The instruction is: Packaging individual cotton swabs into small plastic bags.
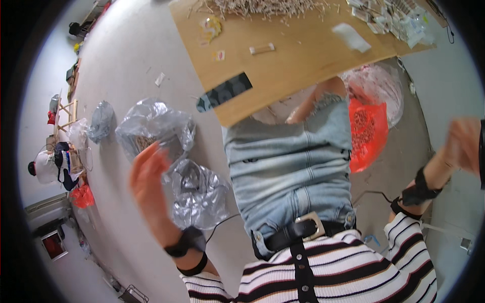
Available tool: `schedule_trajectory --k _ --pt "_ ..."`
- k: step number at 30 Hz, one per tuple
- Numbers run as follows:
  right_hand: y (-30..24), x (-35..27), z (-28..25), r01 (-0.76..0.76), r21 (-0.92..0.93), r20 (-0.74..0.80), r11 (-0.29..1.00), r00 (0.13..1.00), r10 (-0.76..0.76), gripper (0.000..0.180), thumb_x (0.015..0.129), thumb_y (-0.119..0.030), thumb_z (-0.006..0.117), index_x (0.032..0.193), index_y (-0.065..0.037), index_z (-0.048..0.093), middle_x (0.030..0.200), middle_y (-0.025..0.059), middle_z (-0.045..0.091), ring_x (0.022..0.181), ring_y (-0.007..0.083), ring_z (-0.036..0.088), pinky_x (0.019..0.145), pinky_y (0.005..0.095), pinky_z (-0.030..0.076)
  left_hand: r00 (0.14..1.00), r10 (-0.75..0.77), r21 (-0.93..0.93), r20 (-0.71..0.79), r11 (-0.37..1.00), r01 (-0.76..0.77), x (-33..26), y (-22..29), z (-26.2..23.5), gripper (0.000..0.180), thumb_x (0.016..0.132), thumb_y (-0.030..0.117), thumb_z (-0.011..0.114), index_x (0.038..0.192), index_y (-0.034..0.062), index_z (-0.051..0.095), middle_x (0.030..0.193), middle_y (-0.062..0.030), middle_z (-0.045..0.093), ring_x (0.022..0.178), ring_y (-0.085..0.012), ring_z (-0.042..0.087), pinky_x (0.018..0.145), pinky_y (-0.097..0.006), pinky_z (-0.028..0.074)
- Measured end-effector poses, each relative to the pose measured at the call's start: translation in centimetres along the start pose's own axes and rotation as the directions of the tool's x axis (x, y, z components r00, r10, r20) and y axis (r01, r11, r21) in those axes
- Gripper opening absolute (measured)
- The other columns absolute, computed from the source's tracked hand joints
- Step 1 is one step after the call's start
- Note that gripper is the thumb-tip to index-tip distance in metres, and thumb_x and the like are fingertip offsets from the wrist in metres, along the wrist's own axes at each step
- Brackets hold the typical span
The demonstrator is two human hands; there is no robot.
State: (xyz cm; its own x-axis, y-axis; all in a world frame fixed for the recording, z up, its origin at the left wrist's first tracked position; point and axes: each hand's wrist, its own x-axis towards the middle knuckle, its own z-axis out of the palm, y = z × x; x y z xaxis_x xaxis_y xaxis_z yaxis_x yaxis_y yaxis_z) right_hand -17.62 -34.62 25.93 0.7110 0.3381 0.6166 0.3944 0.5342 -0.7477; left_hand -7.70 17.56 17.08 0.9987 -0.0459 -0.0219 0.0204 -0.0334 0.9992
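My left hand (147,184) is raised off the table, over the grey plastic bags on the floor at my left. Motion smears its fingers, and I see nothing held in it. Up at the right rim, my right hand (458,144) is blurred too, beside a dark edge (481,151) that I cannot make out. Both wrists carry black straps. On the wooden table (283,76) lie a small bundle of cotton swabs (262,49), a dark patterned strip (227,92) at the near left corner and a white sheet (352,38).
Loose swabs (262,6) are heaped at the table's far edge, with packed swabs (386,17) at the far right. Yellow packaging (210,29) lies left. Grey bags (154,126) stand on the floor; a red bag (369,132) sits right of my legs. A cable (221,222) hangs near my left wrist.
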Motion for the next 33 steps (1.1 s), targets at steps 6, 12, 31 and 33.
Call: schedule_trajectory --k 6,12,31,33 --pt "19.5 4.0 -3.5 -0.697 -0.276 -0.607 0.662 0.660 0.442 0.021 0.093 -0.014 0.060 0.108 -0.001 0.065 0.100 0.0058 0.067 0.090 0.0127 0.063 0.081 0.0261 0.050 0.970 0.114 0.592 0.216 0.774 -0.223 8.0 -9.2 6.7 0.049 0.088 0.013 0.067 0.131 -0.0042 0.050 0.127 -0.0190 0.057 0.121 -0.0301 0.053 0.101 -0.039 0.042" --pt "30.7 4.4 -5.8 -0.595 -0.745 -0.519 0.301 0.801 0.297 0.033 0.085 -0.006 0.062 0.117 -0.003 0.061 0.120 0.0132 0.062 0.117 0.0253 0.057 0.101 0.0367 0.043 0.896 0.226 0.694 0.383 0.570 -0.441 11.1 -13.3 13.3 0.069 0.082 0.012 0.071 0.140 -0.0038 0.036 0.140 -0.0247 0.044 0.132 -0.0401 0.041 0.109 -0.044 0.035" --pt "35.4 6.2 -11.2 -0.533 -0.845 -0.529 -0.045 0.845 -0.078 0.024 0.079 -0.005 0.066 0.103 -0.008 0.065 0.103 0.0086 0.063 0.105 0.0297 0.057 0.093 0.0425 0.044 0.872 0.174 0.794 0.457 0.361 -0.488 14.1 -17.6 22.4 0.074 0.092 0.041 0.056 0.143 -0.0066 0.033 0.153 -0.0215 0.030 0.145 -0.0351 0.022 0.118 -0.051 0.015" --pt "34.8 5.2 -14.5 -0.605 -0.794 -0.604 -0.050 0.796 -0.042 0.022 0.079 -0.004 0.065 0.100 -0.007 0.065 0.101 0.0093 0.063 0.104 0.0306 0.057 0.091 0.0414 0.045 0.856 0.201 0.784 0.476 0.343 -0.517 13.9 -17.7 23.2 0.072 0.093 0.041 0.055 0.143 -0.0061 0.035 0.152 -0.0212 0.030 0.145 -0.0345 0.023 0.118 -0.051 0.015"
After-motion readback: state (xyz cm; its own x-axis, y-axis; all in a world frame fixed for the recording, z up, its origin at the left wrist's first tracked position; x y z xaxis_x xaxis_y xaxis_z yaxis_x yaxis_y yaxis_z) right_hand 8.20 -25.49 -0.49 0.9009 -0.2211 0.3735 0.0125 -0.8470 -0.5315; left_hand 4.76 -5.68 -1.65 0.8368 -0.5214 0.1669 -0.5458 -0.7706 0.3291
